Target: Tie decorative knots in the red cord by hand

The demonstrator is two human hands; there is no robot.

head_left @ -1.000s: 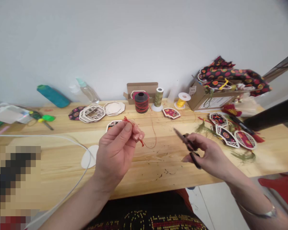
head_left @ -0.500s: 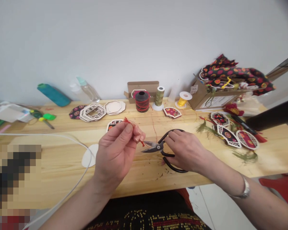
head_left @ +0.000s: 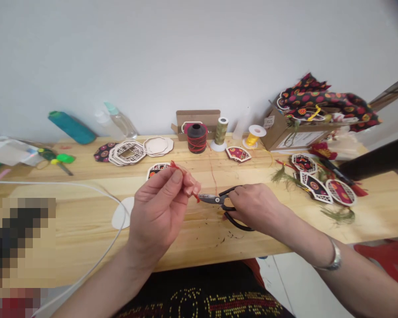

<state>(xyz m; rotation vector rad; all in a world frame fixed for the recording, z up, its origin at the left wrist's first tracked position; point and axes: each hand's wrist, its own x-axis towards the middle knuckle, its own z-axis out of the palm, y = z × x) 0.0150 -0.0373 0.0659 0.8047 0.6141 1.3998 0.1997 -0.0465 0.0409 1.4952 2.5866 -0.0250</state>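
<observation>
My left hand (head_left: 159,207) pinches a red cord (head_left: 196,198) between thumb and fingers; a frayed tuft sticks out above the thumb and a short end hangs below. In my right hand (head_left: 257,205) is a pair of black-handled scissors (head_left: 217,200), with blades closed and tips at that short lower end. Whether the blades grip the cord is too small to tell. Behind the left hand lies a patterned ornament (head_left: 156,169), partly covered by the fingers. A white oval piece (head_left: 123,213) rests left of the wrist.
Along the wall stand a spool of dark red cord (head_left: 197,140), a green thread cone (head_left: 221,132) and a yellow spool (head_left: 253,136). A cardboard box (head_left: 285,132) with cloth is at right, ornaments (head_left: 315,187) before it. A white cable (head_left: 102,251) crosses at left.
The scissor blades have closed from slightly open, and the handles have come together in my right hand. My left hand still pinches the red cord in nearly the same place.
</observation>
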